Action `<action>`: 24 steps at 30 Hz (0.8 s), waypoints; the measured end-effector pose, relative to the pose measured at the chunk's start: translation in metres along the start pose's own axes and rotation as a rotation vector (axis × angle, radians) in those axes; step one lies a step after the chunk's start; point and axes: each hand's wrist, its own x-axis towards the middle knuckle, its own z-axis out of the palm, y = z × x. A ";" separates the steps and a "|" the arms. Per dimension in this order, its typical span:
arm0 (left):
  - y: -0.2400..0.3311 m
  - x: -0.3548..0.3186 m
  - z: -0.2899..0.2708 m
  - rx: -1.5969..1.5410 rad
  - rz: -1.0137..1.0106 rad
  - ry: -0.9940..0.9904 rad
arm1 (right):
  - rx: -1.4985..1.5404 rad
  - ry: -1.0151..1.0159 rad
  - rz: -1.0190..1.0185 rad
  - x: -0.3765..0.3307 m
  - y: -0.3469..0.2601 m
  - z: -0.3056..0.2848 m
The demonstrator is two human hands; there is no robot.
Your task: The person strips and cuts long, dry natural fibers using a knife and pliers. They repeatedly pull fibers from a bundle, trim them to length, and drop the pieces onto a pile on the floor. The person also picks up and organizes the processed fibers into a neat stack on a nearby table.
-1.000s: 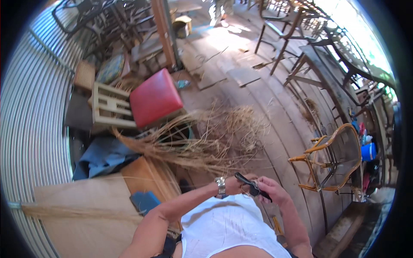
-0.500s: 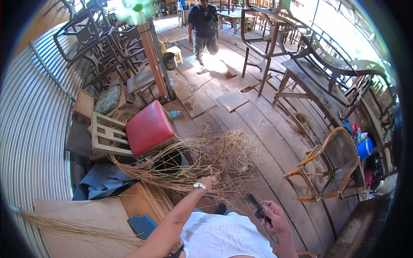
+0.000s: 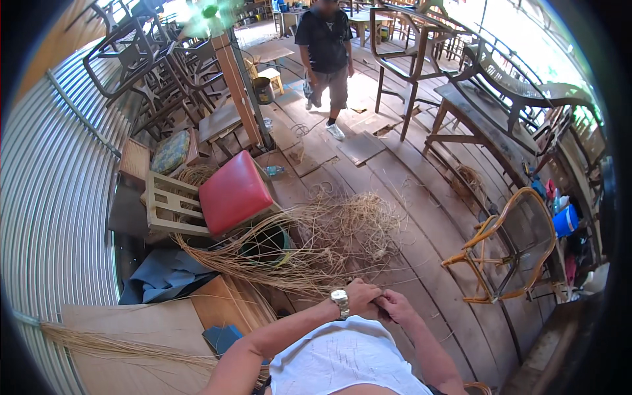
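While daylight falls strongly from the upper right, a wide plank floor carries nearly everything in view. At the left stands a corrugated metal wall, and near its upper part dark chair frames are piled one upon another. On the opposite side there is a dark wooden counter, with a dark chair lying over it. Farther away, a person in a dark shirt is standing on the planks.

Closer, a pale wooden chair with a red seat is tilted, and to the right is a chair with a golden-brown frame. A plywood sheet lies at the lower left, just beside a crumpled grey-blue cloth. The long straw-coloured strands spread between the red seat and the hands, passing over a dark green bucket and ending in a loose tangle on the floor.

In front of the white shirt, the left hand and the right hand meet, with fingers bent, near the lower edge of these strands. I cannot tell what they grip, because the fingers hide it. A metal wristwatch sits on the left wrist.
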 end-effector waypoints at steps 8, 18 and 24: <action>-0.020 -0.036 0.006 -0.544 -0.168 0.042 | -0.129 -0.191 0.098 0.011 0.006 0.021; -0.028 -0.047 -0.003 -0.383 -0.120 0.104 | -0.042 -0.187 0.080 0.004 -0.003 0.032; -0.029 -0.038 -0.016 -0.034 -0.367 0.208 | -0.110 -0.171 -0.016 0.009 -0.001 0.025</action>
